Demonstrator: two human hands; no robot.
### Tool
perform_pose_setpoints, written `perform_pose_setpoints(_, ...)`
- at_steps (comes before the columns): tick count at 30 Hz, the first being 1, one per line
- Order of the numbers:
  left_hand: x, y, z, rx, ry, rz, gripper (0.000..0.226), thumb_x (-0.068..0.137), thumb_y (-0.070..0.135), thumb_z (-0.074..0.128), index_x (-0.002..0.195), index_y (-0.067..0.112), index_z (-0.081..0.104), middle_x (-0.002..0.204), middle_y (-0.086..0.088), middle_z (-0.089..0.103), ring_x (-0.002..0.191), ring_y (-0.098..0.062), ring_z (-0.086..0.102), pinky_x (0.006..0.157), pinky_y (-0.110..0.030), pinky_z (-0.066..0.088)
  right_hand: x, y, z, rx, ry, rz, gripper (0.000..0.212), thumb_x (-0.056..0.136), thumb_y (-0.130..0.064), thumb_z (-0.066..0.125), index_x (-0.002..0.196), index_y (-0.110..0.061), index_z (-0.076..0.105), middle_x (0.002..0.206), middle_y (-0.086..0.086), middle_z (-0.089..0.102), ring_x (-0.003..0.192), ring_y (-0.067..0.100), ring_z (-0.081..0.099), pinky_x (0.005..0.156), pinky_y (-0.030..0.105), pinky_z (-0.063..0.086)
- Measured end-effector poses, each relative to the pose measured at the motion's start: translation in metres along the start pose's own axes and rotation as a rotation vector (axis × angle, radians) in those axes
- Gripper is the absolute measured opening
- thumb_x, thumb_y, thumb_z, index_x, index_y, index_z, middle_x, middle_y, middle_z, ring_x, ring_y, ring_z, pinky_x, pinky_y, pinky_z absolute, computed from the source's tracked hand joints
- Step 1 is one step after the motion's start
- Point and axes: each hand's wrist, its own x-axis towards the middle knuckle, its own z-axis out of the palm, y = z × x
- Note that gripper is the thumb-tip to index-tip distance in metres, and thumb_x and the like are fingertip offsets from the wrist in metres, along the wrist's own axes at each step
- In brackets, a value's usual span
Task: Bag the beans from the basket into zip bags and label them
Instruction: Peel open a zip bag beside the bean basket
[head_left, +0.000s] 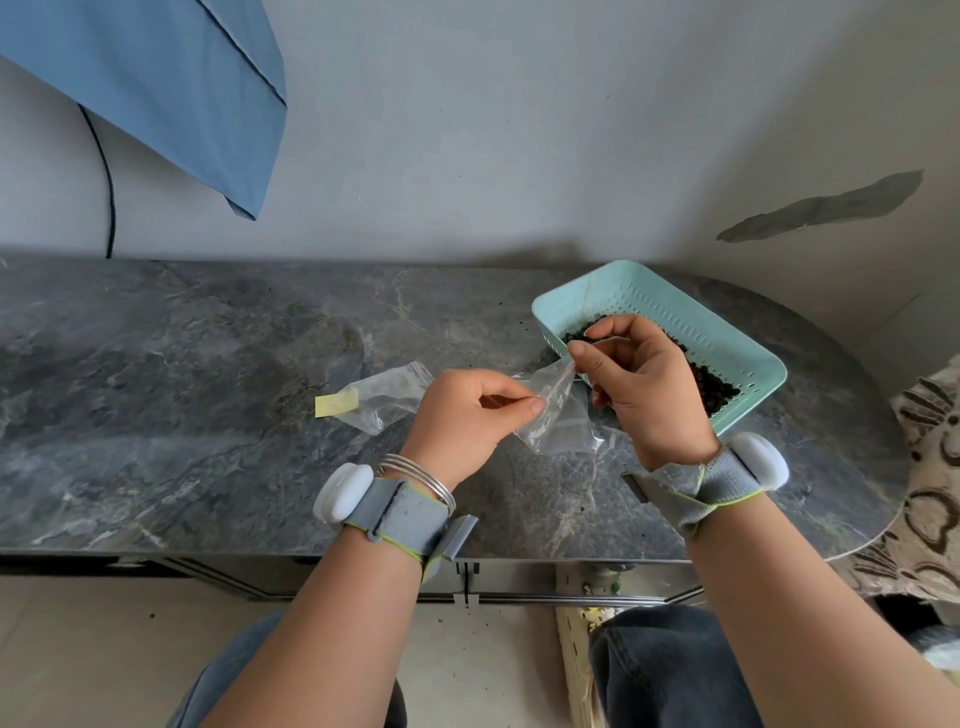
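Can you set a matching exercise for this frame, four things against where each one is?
Things:
1. Mint-green perforated plastic basket
2. Small yellow paper label
3. Clear plastic zip bag being pulled open
4. Spare clear plastic zip bag

Places:
A. Flat on the dark marble counter, left of both hands, beside the label
B. Pinched between the left hand and the right hand
C. At the counter's right end, holding dark beans
D. On the counter at the spare bag's left edge

Pairs: 1-C, 2-D, 3-B, 4-A
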Motion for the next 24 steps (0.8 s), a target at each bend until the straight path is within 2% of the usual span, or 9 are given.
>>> perform_pose_setpoints(5, 0.0002, 0.0011, -0.0002, -0.105, 0.061, -0.068, 0.006, 0.073, 0.02, 0.077, 0.07, 0.023, 0.072, 0.063, 0.008, 0.067, 0.06, -0.001, 0.058, 0.061, -0.014, 0.048, -0.0022, -0.0031, 0.0001, 0.039, -0.015, 0.009, 0.025, 0.071, -0.023, 0.072, 0.089, -0.015, 0.056, 0.067, 0.0, 0.065, 0.047, 0.006, 0.05, 0.047, 0.021, 0.043)
perform_pose_setpoints(8, -0.0004, 0.003, -0.0013, -0.148, 0.105, -0.071, 0.005, 0.071, 0.016, 0.078, 0.071, 0.016, 0.073, 0.062, 0.006, 0.067, 0.057, 0.001, 0.057, 0.058, -0.011, 0.046, -0.0031, -0.003, 0.0004, 0.022, -0.022, 0.028, 0.032, 0.066, -0.031, 0.072, 0.09, -0.015, 0.058, 0.071, 0.006, 0.064, 0.047, 0.006, 0.051, 0.046, 0.022, 0.043)
perform_pose_setpoints(10, -0.0001, 0.0041, -0.0013, -0.143, 0.138, -0.045, 0.006, 0.071, 0.014, 0.078, 0.073, 0.012, 0.073, 0.064, 0.005, 0.068, 0.056, 0.002, 0.057, 0.058, -0.011, 0.047, -0.0028, -0.0025, 0.0, -0.004, -0.016, 0.044, 0.028, 0.069, -0.029, 0.073, 0.089, -0.014, 0.06, 0.071, 0.006, 0.064, 0.047, 0.005, 0.051, 0.045, 0.022, 0.043)
perform_pose_setpoints(13, 0.0006, 0.0041, -0.0009, -0.101, 0.176, -0.012, 0.008, 0.07, 0.014, 0.079, 0.074, 0.012, 0.073, 0.066, 0.004, 0.069, 0.058, 0.001, 0.059, 0.06, -0.012, 0.048, -0.0025, -0.0016, -0.0005, -0.04, -0.036, 0.063, 0.017, 0.075, -0.027, 0.071, 0.082, -0.013, 0.063, 0.066, 0.001, 0.063, 0.048, 0.005, 0.051, 0.045, 0.02, 0.042)
perform_pose_setpoints(18, 0.0014, 0.0013, 0.0006, 0.012, 0.19, 0.069, 0.008, 0.068, 0.014, 0.08, 0.071, 0.012, 0.073, 0.067, 0.003, 0.067, 0.056, 0.002, 0.056, 0.058, -0.01, 0.044, -0.0038, -0.0002, 0.0008, -0.13, -0.116, 0.053, 0.008, 0.08, -0.02, 0.071, 0.075, -0.015, 0.067, 0.066, 0.003, 0.062, 0.05, 0.005, 0.049, 0.045, 0.018, 0.042)
perform_pose_setpoints(24, 0.0008, -0.001, 0.003, 0.209, 0.193, 0.217, 0.01, 0.067, 0.015, 0.081, 0.066, 0.011, 0.072, 0.064, 0.001, 0.062, 0.063, -0.009, 0.055, 0.056, -0.011, 0.041, -0.0033, 0.0014, 0.0, -0.179, -0.155, 0.074, 0.01, 0.083, -0.02, 0.069, 0.075, -0.014, 0.069, 0.059, -0.005, 0.062, 0.048, 0.002, 0.05, 0.046, 0.019, 0.042)
